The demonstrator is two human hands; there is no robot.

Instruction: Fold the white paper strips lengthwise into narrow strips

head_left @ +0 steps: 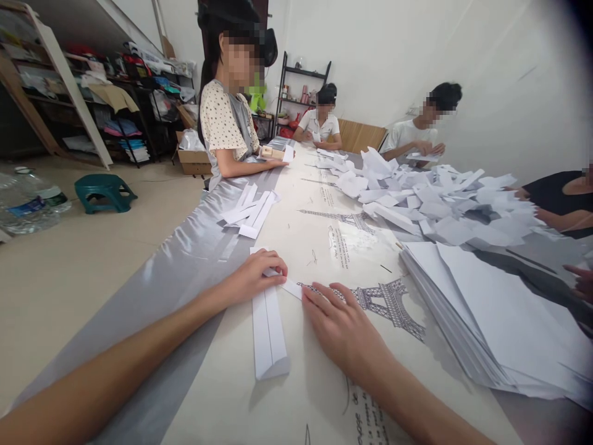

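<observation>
The folded paper strip runs lengthwise away, beneath the nearer left hand, whose closed fingertips seem to pinch a narrow paper piece slanting toward the flat, loosely opened right hand, fingertips at its end

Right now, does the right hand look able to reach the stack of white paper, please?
Probably yes: only the printed tablecloth shows between the right hand and the paper stack, though its fingers seem to touch a paper strip.
</observation>
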